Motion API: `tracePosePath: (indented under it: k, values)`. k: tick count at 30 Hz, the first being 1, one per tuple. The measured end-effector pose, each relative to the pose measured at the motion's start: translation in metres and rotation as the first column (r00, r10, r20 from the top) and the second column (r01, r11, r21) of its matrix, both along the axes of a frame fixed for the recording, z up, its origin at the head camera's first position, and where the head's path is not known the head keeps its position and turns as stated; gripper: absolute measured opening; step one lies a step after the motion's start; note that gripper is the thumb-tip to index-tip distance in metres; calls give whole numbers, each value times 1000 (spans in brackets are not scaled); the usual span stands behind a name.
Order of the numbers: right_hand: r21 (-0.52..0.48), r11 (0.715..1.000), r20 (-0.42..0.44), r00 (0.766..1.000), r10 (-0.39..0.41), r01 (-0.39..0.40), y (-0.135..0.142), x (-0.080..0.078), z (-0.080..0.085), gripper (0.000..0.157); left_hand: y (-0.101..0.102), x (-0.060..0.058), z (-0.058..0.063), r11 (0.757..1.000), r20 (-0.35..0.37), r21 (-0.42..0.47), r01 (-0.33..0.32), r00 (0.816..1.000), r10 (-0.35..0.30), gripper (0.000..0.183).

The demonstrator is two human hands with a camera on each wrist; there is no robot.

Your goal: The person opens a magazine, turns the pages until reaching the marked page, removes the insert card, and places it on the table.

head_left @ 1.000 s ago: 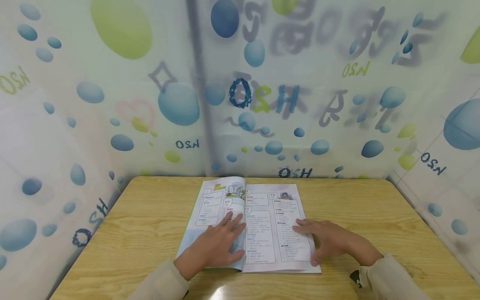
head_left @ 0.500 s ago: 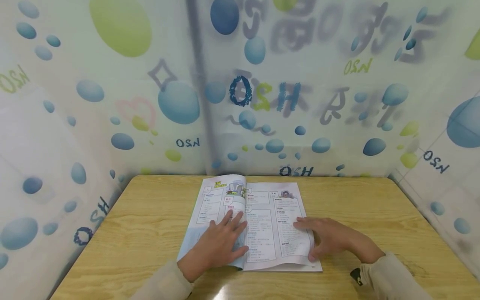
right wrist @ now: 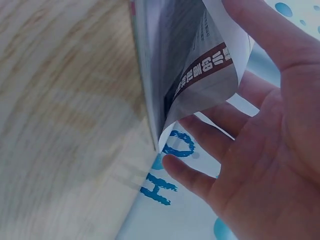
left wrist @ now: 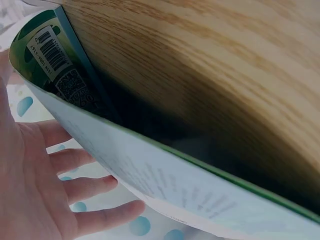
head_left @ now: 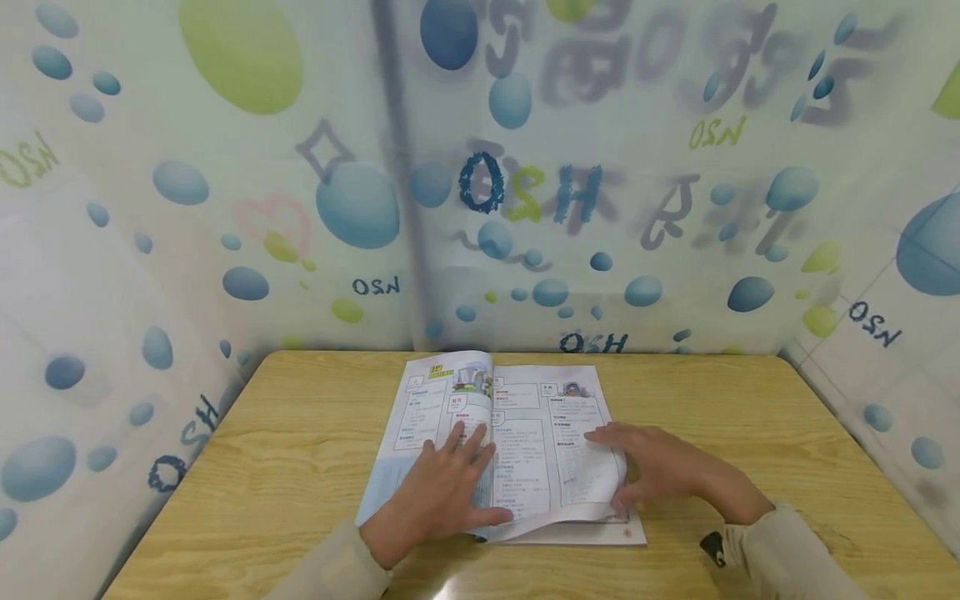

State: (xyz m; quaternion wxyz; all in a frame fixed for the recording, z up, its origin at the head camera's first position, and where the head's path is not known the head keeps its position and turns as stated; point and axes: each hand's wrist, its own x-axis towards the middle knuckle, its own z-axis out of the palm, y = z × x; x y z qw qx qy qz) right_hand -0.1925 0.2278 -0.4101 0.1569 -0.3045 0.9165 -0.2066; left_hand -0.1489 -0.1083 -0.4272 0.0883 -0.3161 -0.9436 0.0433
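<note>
An open magazine [head_left: 517,467] lies on the table, its printed pages facing up; the left wrist view shows a barcode on its green back cover [left wrist: 47,52]. My left hand [head_left: 450,483] rests spread over the left page and the gutter, its fingers fairly straight and the thumb reaching onto the right page. At the right edge, my right hand [head_left: 663,467] holds the lower outer part of the right page [right wrist: 210,75] between thumb and fingers. That page bows upward, and the sheet beneath [head_left: 622,532] shows along the bottom.
The wooden table [head_left: 300,433] runs back to a pale curtain [head_left: 300,292] printed with blue and green drops, which also closes off both sides. A small black tag [head_left: 712,548] hangs by the right sleeve [head_left: 787,554].
The right page's lower corner has lifted and curled inward with my right hand, uncovering more of the sheet below. My left thumb has stretched further right across the page's bottom.
</note>
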Motion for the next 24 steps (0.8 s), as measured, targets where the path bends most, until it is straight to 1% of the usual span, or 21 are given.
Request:
tracePosePath:
  k: [4,6,10,13,20,24]
  values:
    - [-25,1000,-35,999,9,-10,-2,0,5,92,4,1,0,999,23,-15,-28,999,28,106]
    - [-32,999,-54,998,16,-17,-2,1,7,92,6,1,-1,999,22,-22,-35,999,35,112]
    - [-33,999,-71,997,9,-11,-4,3,12,91,8,1,0,999,3,-27,-36,999,36,119]
    - [-21,1000,-74,997,-4,3,-5,4,16,91,8,1,1,999,3,-29,-34,999,34,120]
    - [-42,999,-99,995,26,-30,-3,6,24,90,6,1,1,999,-34,-42,-21,999,20,114]
    - [-66,997,-48,998,36,-39,2,4,27,92,4,1,1,999,-53,-33,-9,999,7,109]
